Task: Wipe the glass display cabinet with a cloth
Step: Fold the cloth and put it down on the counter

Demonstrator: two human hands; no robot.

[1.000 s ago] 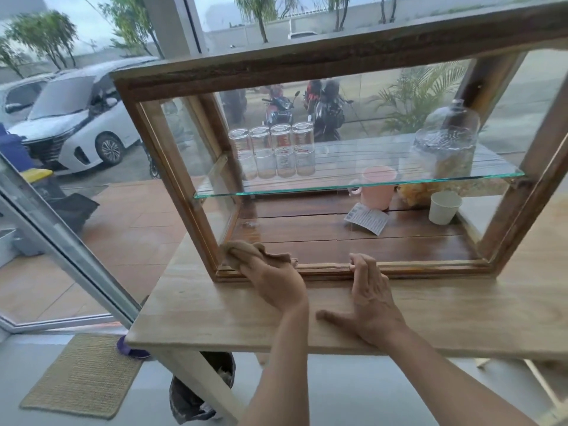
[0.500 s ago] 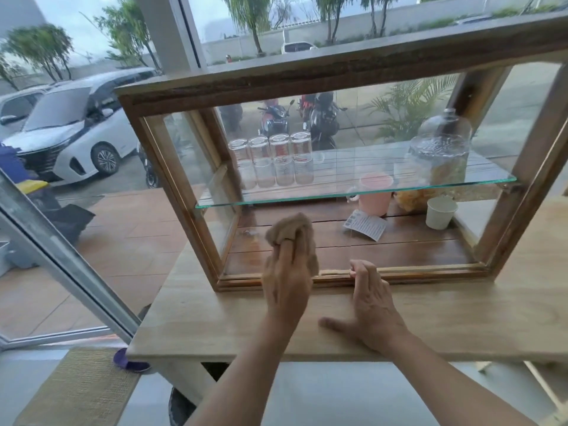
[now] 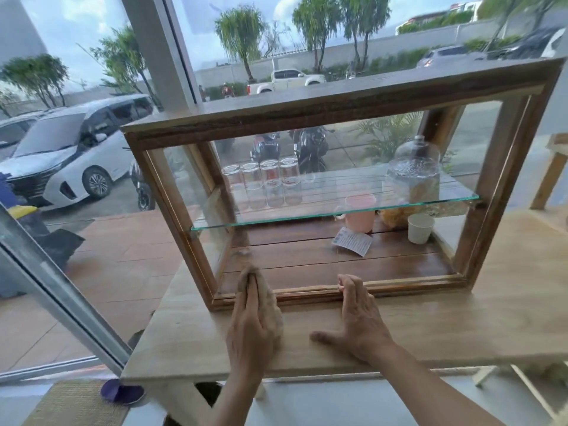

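Two hands are showing in the head view, both resting low at the front of the glass display cabinet (image 3: 338, 192), which is standing on a pale wooden counter (image 3: 461, 327) beside a large window. The left hand (image 3: 253, 327) is lying flat with fingers stretched forward, pressing a tan cloth (image 3: 272, 305) against the cabinet's bottom front rail near its left corner; the cloth is poking out past the fingertips and along the hand's right side. The right hand (image 3: 359, 318) is lying open, gripping nothing, palm on the counter and fingertips touching the bottom rail. Inside, upturned glasses (image 3: 267, 182) and a lidded jar (image 3: 413, 176) are sitting on the glass shelf (image 3: 338, 210), with a pink mug (image 3: 359, 213), a white cup (image 3: 420, 229) and a paper slip (image 3: 353, 241) sitting below.
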